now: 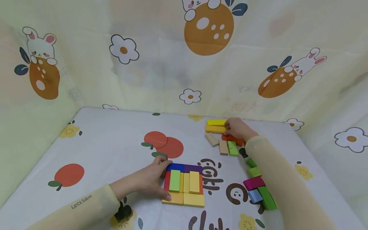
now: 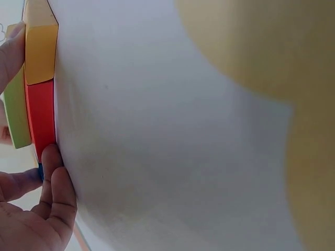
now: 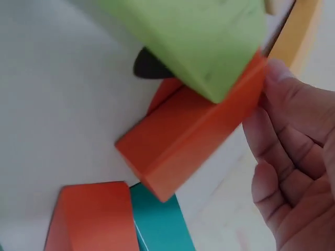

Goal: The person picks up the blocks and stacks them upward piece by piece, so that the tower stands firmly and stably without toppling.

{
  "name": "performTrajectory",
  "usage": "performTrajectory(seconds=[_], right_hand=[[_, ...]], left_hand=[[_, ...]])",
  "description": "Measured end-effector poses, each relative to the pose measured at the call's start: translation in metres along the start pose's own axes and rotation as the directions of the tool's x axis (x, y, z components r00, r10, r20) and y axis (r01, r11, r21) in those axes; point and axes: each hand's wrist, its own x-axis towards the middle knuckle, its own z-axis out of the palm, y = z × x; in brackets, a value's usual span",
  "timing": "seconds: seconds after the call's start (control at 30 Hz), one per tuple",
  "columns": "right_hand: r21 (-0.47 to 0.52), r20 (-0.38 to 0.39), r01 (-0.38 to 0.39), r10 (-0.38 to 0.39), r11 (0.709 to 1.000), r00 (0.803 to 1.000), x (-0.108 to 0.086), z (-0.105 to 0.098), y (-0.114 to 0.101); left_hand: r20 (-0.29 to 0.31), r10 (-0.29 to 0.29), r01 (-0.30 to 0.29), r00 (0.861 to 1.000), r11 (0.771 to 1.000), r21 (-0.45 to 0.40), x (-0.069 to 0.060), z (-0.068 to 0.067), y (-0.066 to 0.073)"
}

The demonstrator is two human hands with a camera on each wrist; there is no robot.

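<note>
A fabric backdrop (image 1: 158, 76) printed with rabbits meets the back edge of your table (image 1: 106, 156); your widest room to move lies left, beyond your left hand (image 1: 148, 179). Your right sleeve (image 1: 281, 179) hides part of a group of colored blocks (image 1: 267, 198) on the right; the right wrist view shows a teal block (image 3: 162, 219) cut off by the frame. Front centre sits your rectangle of flat-laid blocks (image 1: 193, 200), with a light green block (image 1: 174, 181) and a pale orange block (image 1: 194, 182) on top. Your left hand spreads its grip along its left edge, thumb touching the front orange block (image 1: 175, 198), fingers bent by the blue block (image 1: 176, 167). Your right hand (image 1: 238, 127) is near the back edge, fingertips at the end of an orange-red block (image 3: 188, 138); whether that grip is closed on it, you cannot tell. Just beside those fingers lie two yellow blocks (image 1: 215, 129), and nearer you two plain wooden blocks (image 1: 223, 148) and a spotted green block (image 1: 233, 149). A black object (image 1: 123, 212) under your left cuff (image 1: 110, 198) is hard to make out. The left sleeve (image 1: 77, 210) seems to read "Let's Slim"; brown lettering (image 1: 229, 193) on the table is hard to read.
</note>
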Motion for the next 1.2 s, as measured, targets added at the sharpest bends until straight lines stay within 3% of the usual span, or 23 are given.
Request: performTrajectory(seconds=[0.17,0.33,0.47,0.67,0.93,1.2], right_hand=[[0.01,-0.055,0.06,-0.059,0.998,0.997,-0.021,-0.007,-0.009],[0.041,-0.103,0.198,-0.193,0.979,0.976,-0.062,-0.008,-0.038],[0.025,-0.113,0.297,-0.293,0.954,0.95,-0.097,0.007,-0.063],[0.012,-0.082,0.376,-0.374,0.927,0.924,-0.135,0.033,-0.095],[0.024,-0.046,0.415,-0.414,0.909,0.909,-0.15,0.051,-0.118],[0.014,-0.009,0.373,-0.373,0.928,0.928,-0.153,0.055,-0.127]], left_hand=[[-0.004,-0.005,0.005,1.0,1.0,-0.004,-0.001,0.001,0.001],[-0.006,-0.01,0.01,1.0,1.0,0.001,-0.001,0.0,0.002],[-0.002,-0.01,0.01,1.0,1.0,0.003,-0.001,0.001,0.002],[-0.004,0.002,-0.002,1.0,1.0,-0.003,0.0,0.002,0.0],[0.004,0.034,-0.034,0.999,0.999,-0.017,-0.002,0.001,-0.002],[-0.003,0.015,-0.015,1.0,1.0,-0.009,-0.002,0.002,-0.001]])
